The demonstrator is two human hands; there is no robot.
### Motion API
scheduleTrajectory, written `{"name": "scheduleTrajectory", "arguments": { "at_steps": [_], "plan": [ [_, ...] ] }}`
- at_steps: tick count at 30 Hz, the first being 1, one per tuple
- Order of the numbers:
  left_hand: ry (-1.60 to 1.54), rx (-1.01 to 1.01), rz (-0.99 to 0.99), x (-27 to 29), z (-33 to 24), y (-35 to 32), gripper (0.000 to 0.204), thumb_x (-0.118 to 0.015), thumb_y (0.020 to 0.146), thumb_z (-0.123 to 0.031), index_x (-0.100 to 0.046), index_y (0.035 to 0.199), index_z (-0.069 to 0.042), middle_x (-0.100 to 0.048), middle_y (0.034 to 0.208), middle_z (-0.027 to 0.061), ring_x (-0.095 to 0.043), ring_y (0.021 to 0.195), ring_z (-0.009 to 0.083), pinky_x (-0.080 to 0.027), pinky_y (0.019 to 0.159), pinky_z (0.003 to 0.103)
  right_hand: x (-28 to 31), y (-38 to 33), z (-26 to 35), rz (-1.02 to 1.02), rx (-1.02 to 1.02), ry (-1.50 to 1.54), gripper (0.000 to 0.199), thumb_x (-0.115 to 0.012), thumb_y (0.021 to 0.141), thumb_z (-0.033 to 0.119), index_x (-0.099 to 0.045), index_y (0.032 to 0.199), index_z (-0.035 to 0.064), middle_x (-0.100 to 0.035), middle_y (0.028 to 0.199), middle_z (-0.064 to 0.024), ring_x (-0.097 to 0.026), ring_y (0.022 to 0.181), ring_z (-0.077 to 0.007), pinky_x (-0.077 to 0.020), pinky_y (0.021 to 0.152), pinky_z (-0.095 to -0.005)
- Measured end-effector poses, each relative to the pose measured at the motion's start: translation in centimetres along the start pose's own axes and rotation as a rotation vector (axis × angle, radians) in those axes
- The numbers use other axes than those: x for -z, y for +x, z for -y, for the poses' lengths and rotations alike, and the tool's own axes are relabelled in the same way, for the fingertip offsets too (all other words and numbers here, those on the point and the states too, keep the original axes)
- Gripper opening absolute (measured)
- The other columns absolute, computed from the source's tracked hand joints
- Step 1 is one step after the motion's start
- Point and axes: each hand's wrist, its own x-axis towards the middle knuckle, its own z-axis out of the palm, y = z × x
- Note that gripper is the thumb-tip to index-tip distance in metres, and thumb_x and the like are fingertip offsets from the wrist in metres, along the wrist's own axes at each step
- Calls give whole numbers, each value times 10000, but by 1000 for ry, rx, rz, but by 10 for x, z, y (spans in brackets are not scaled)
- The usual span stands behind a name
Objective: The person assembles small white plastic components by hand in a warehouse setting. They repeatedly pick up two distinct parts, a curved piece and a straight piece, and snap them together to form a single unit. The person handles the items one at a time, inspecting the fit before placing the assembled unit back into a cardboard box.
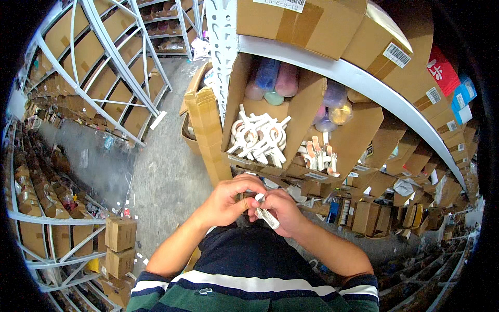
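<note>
Both my hands meet close in front of my body, just below the open cardboard bin. Between them is a white plastic clip (267, 218), its lower part showing and the rest hidden by fingers. My left hand (228, 203) is closed, thumb and fingers pinching the clip's upper end. My right hand (285, 210) is wrapped round its other side. The nearest open bin (304, 112) holds a heap of similar white clips (258, 138), with coloured cylindrical containers (273, 78) behind them.
The adjoining bin has orange-and-white clips (318, 155) and more cylinders (335, 106). A white shelf beam (338, 65) runs above, with cardboard boxes (301, 21) on it. A tall folded carton (208, 132) stands left of the bin. Racks flank the grey floor (158, 171); stacked boxes (120, 234) stand lower left.
</note>
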Motion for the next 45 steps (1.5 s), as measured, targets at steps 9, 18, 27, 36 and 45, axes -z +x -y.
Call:
{"name": "scheduleTrajectory", "arguments": {
  "at_steps": [9,18,27,36,45],
  "plan": [
    [-144,178,-83,-10,1,-12,123,-596,890,-8,-623,1010,-11,-606,994,74,-579,911,178,-468,814,313,-2,3,-12,-69,28,4,198,-482,786,76,-617,893,-21,-638,820,-113,-628,715,-202,-532,679,-355],
    [-266,415,-108,-13,3,-13,118,-682,875,-124,-606,906,-39,-635,929,65,-579,882,154,-456,807,297,8,4,-23,-81,-74,150,211,-490,848,126,-602,999,29,-647,849,-98,-642,738,-185,-556,703,-402],
    [-355,474,-86,-11,9,-13,113,-689,873,-115,-613,909,-38,-629,898,44,-575,815,126,-461,716,257,13,5,-34,-45,-30,132,248,-459,883,182,-597,1029,38,-656,900,-104,-650,830,-207,-555,766,-448],
    [-255,617,-45,-19,26,-25,99,-647,863,-19,-613,955,-34,-623,913,15,-556,869,103,-452,796,254,24,14,-62,-210,-145,182,195,-516,813,147,-608,964,62,-636,829,-67,-639,760,-189,-555,700,-436],
    [-245,620,-114,-27,39,-41,227,-590,884,0,-616,1110,1,-642,1051,51,-568,977,111,-472,845,269,20,17,-66,-189,-169,225,166,-509,798,108,-589,938,67,-620,808,-68,-628,746,-192,-556,705,-446]
  ]
}}
